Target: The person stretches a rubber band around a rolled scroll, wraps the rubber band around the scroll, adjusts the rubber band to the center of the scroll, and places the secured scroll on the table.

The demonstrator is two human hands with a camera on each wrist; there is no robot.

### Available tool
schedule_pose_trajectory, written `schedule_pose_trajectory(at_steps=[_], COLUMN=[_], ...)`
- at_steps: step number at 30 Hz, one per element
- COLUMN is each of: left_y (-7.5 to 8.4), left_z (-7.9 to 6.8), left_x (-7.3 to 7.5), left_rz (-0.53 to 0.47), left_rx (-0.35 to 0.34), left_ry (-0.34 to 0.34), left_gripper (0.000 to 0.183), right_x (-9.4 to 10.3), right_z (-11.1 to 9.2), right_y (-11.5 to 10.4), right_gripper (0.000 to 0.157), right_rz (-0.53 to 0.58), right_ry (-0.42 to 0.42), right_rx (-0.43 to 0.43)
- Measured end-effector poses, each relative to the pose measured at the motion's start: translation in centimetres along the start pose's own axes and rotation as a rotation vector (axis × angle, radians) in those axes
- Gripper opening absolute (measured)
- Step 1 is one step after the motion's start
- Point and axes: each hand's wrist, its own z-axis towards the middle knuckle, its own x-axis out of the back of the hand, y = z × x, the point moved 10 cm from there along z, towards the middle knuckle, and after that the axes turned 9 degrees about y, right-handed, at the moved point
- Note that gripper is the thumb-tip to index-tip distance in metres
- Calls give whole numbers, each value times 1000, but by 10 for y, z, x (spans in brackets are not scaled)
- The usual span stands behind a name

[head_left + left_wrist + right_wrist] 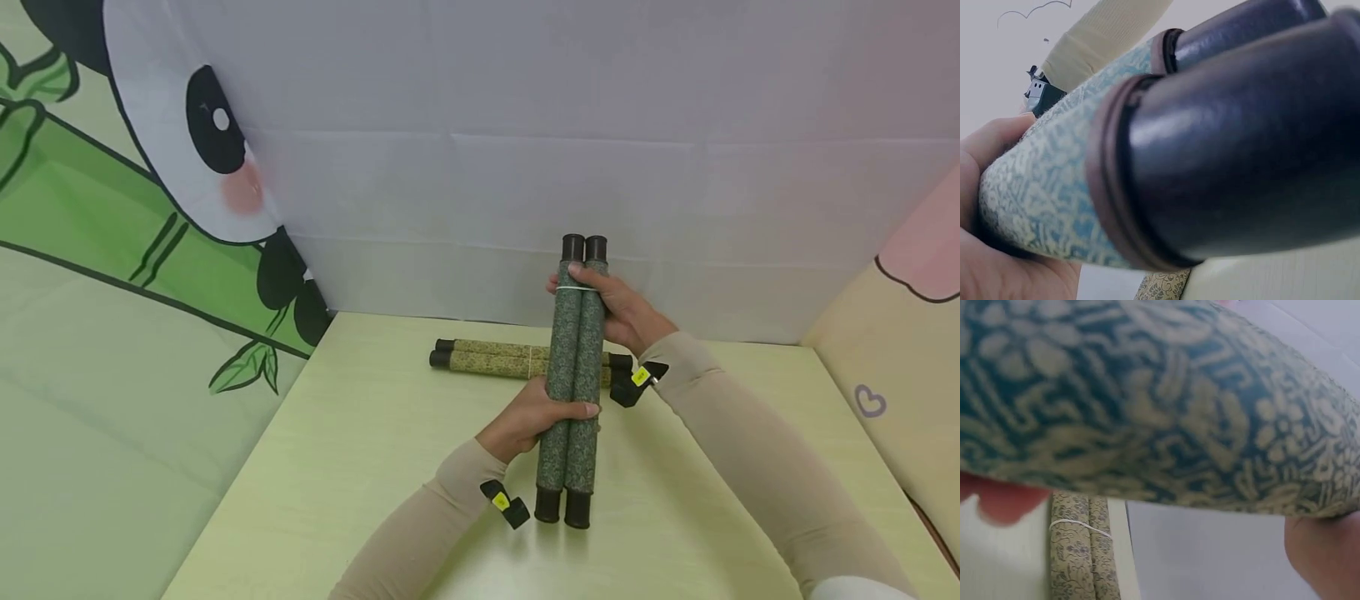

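Two green-blue patterned scrolls [577, 350] with dark end knobs stand nearly upright side by side above the table, bound by a thin white band [581, 288] near the top. My left hand [534, 417] grips them low down, its thumb laid across the front. Higher up, my right hand [630, 308] holds them from the right, thumb by the band and fingertips showing at the far left side. The left wrist view has the dark knobs [1241, 137] large and close. Flower-and-key-patterned cloth [1166, 412] of the scrolls fills the top of the right wrist view.
Behind the held pair, yellow-brown patterned scrolls [487, 360] with dark ends lie across the back of the table [337, 467], tied with a white band [1079, 524]. A pale cloth backdrop [480, 192] rises at the table's rear edge, with printed cloth at both sides.
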Motion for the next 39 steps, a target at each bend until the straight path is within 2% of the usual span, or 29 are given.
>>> schedule_pose_trajectory(at_steps=[3, 12, 15, 21, 24, 31, 39], left_y=[1, 3, 1, 5, 5, 7, 11], left_z=[2, 8, 10, 12, 14, 16, 19], left_x=[2, 4, 4, -3, -6, -8, -5], left_rz=[10, 19, 15, -11, -30, -30, -50], left_rx=[-6, -35, -21, -21, -16, -36, -55], left_ry=[12, 47, 42, 1, -4, 16, 52], left_gripper=[42, 44, 44, 41, 41, 43, 45], right_x=[-1, 0, 0, 3, 3, 1, 2], right_z=[-1, -1, -1, 5, 8, 6, 4], right_y=[5, 18, 17, -3, -10, -1, 13], right_gripper=[60, 32, 35, 63, 68, 61, 47], right_rz=[-22, -82, -87, -38, -40, -53, -110], right_ry=[-10, -22, -55, -88, -78, -43, -71], right_rx=[4, 0, -17, -16, -9, -14, -6])
